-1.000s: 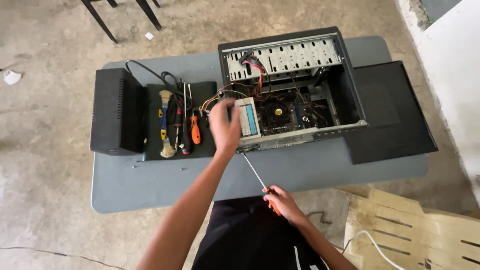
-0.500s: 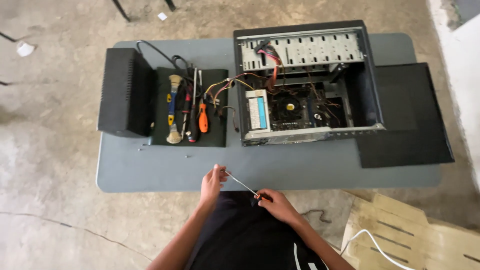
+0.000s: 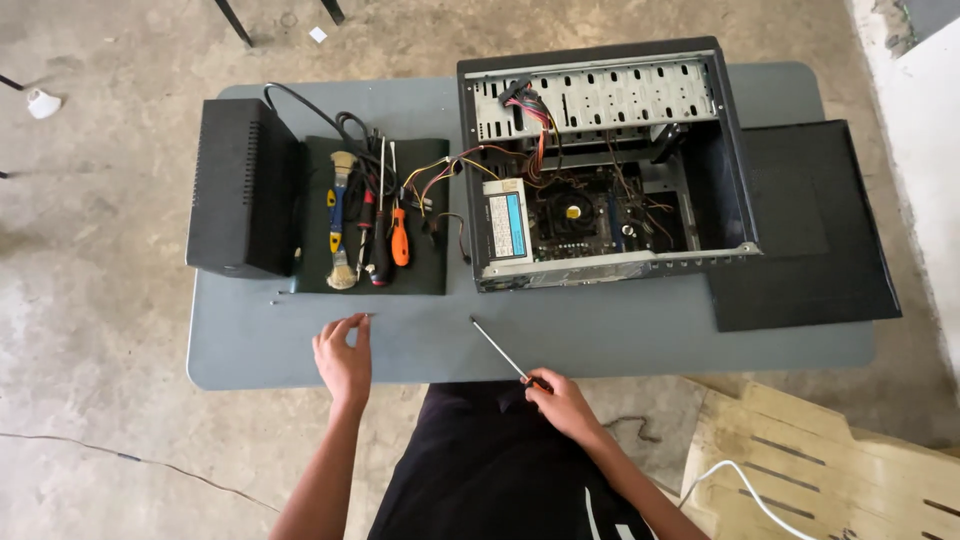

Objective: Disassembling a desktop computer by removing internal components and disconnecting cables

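Head view: a grey table carries an opened computer case, seen from above.
Right hand: closed around the handle of a long screwdriver, at the table's near edge.
Screwdriver axis: the thin shaft runs from the hand up and to the left, tip resting over bare table just short of the case's near wall.
Left hand: fingers loosely curled, holding nothing that I can see, fingertips on the table near its near-left part.
Nearest to left hand: tiny screws lie just beyond it, toward the left edge.
Tool mat: dark green, between a black box and the case, holding an orange-handled screwdriver.
Label: a pale rectangular sticker with a blue stripe tops the power supply inside the case.
Side panel: black, flat at the right edge.
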